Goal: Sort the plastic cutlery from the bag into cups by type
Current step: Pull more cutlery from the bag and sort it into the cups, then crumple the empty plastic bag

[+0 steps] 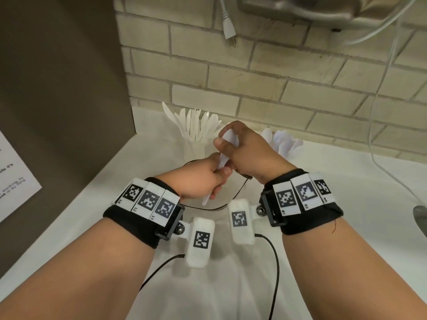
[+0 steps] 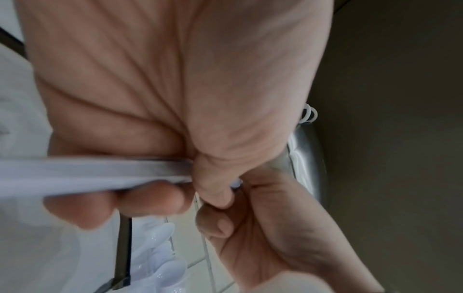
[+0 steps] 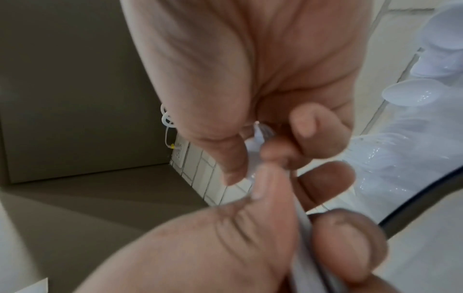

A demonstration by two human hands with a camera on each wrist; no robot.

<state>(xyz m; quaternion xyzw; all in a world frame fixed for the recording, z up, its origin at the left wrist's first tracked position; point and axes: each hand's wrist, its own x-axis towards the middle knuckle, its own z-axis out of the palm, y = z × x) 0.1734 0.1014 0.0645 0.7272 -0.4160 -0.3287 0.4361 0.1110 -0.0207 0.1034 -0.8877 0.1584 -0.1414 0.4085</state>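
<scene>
Above the white worktop (image 1: 161,285), both hands meet over its middle, each with a share of a small bundle of white plastic cutlery (image 1: 222,163). Furthest left stands a brown panel (image 1: 57,88) with a printed sheet (image 1: 13,181) on it. Next comes the left hand (image 1: 201,179), fingers curled round the handle end of the bundle; the handles poke out below the fist towards the person, and the long axis runs from there up and away towards the brick wall (image 1: 277,77). From the left wrist view the handles (image 2: 95,172) lie flat across the palm, pinned by curled fingers (image 2: 150,202) and the thumb. Behind that hand a clear cup (image 1: 195,147) holds white forks (image 1: 196,123), tines up and fanned. Right of the left hand, the right hand (image 1: 245,153) pinches the upper end of the bundle between thumb and bent fingers; the right wrist view shows a fork head (image 3: 258,134) caught between the fingertips (image 3: 303,126). Whether every piece in the bundle is a fork cannot be told. Behind the right hand stand white spoons (image 1: 284,142), bowls up; their cup is hidden. A black cable (image 1: 240,188) loops on the worktop under the hands. Far right, white cords (image 1: 379,100) hang down the wall.
</scene>
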